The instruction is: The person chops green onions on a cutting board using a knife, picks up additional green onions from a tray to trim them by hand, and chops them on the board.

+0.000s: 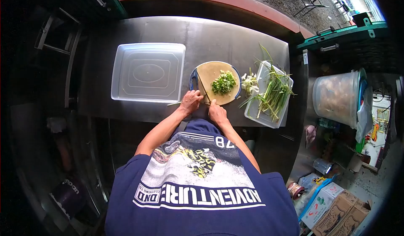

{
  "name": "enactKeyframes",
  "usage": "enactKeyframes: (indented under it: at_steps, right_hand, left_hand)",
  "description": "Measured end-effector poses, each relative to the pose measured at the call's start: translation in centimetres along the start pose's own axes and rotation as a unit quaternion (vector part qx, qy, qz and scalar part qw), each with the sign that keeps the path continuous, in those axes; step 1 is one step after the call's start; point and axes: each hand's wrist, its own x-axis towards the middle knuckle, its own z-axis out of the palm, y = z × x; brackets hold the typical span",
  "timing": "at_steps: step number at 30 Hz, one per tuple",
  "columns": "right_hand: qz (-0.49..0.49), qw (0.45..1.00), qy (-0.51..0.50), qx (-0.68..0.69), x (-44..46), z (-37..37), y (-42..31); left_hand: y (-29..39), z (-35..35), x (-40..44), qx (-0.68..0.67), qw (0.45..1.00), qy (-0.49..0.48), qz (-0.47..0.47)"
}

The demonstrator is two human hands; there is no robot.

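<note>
A round wooden chopping board (215,67) with a blue rim lies on the steel table, holding a heap of chopped spring onion (224,82). My right hand (218,112) is closed around the handle of a knife (203,86), whose blade points away across the board's left part. At the board's near left edge, my left hand (191,102) has its fingers bent and pressed together beside the blade. A thin pale-green spring onion stalk (174,104) sticks out to the left from under it; the fingers hide the rest.
Left of the board stands a clear plastic container (148,72). On the right, a plastic tray (251,110) bears whole spring onions (272,94), with white bulb ends (250,83) beside it. A large tub (335,97) and cardboard boxes (343,213) are farther right.
</note>
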Motion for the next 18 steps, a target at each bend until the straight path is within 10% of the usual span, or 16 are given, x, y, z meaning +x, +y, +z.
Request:
enactKeyframes:
  at_steps: [18]
  right_hand:
    - [0.016, 1.000, -0.014, -0.012, -1.3, 0.5, 0.4]
  left_hand:
    - [0.4, -0.2, 0.3, -0.004, 1.000, -0.004, 0.010]
